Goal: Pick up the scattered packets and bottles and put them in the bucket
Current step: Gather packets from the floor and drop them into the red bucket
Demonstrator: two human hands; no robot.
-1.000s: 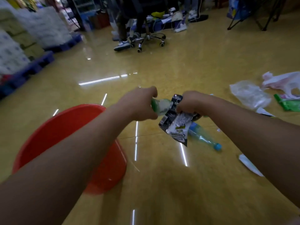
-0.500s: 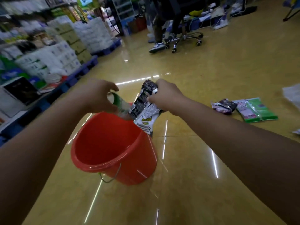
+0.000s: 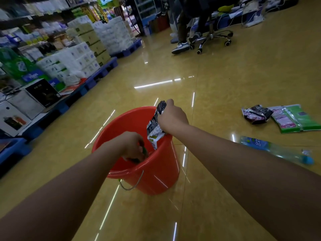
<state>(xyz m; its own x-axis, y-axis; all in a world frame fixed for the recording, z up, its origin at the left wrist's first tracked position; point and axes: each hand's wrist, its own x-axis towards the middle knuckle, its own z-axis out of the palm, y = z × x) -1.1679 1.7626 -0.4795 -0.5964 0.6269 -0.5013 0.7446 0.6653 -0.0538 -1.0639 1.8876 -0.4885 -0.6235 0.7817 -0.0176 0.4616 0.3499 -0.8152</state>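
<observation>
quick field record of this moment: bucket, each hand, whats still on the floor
bucket: round orange plastic bucket, upright on glossy yellow floor, wire handle hanging down
left hand: left hand inside the bucket, closed on a green item, mostly hidden
right hand: right hand holding black-and-white foil packet over the rim
still on floor: clear plastic bottle with blue cap, flat green packet, crumpled dark packet

Both hands reach into the bucket (image 3: 156,173), packets (image 3: 284,117) (and a bottle (image 3: 271,148)) lying to its right.
</observation>
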